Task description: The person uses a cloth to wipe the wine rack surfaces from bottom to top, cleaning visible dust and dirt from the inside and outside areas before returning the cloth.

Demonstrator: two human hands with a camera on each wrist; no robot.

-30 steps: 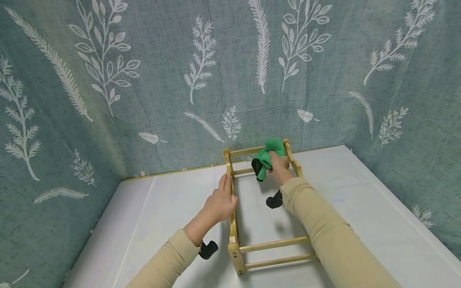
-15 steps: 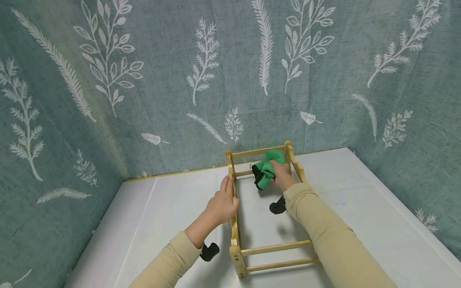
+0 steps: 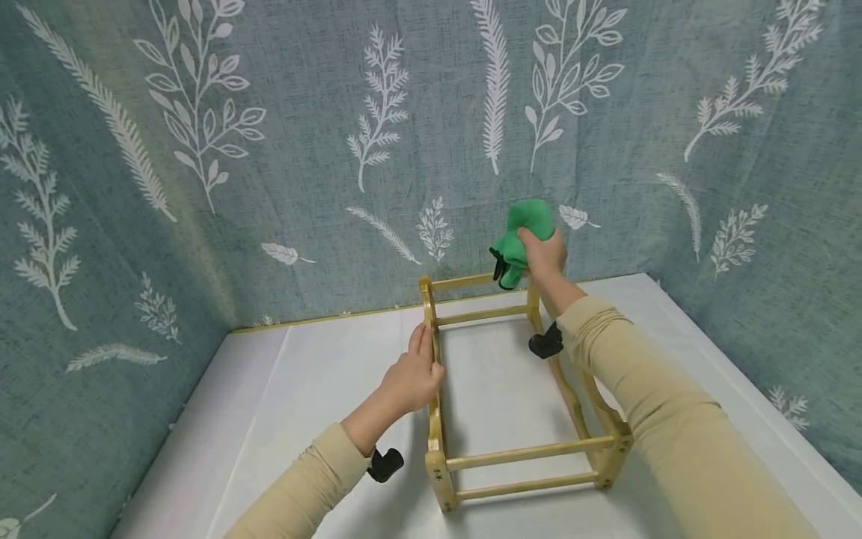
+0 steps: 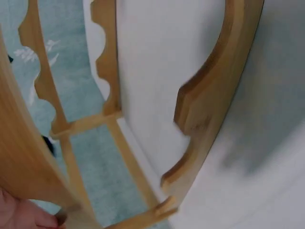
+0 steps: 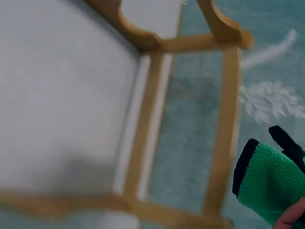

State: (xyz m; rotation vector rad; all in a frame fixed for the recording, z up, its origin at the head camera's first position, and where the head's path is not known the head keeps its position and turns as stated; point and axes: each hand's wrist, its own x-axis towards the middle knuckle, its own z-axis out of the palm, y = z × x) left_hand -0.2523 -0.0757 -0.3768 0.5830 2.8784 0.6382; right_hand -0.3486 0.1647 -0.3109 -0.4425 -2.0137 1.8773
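A light wooden rack (image 3: 515, 453), with scalloped side pieces (image 5: 221, 21) joined by crossbars, stands on the white tabletop. My left hand (image 3: 412, 378) holds its left side piece, the thumb on the inner side; in the left wrist view only part of that hand (image 4: 26, 212) shows, at the lower left beside the wood. Bunched in my right hand (image 3: 544, 254) is a green cloth (image 3: 532, 217) with black edging, raised above the rack's far right corner. The right wrist view catches the fuzzy cloth (image 5: 267, 179) at the lower right, apart from the crossbars.
A teal curtain (image 3: 303, 150) with white leaf prints closes off the back and both sides. The white tabletop (image 3: 323, 374) reaches to it. Black wrist-camera pieces hang below the left sleeve (image 3: 385, 466) and near the right sleeve (image 3: 547, 342).
My right hand first wiped lower near the far crossbars, then lifted the green cloth up and to the right, off the rack. My left hand stays on the left side piece.
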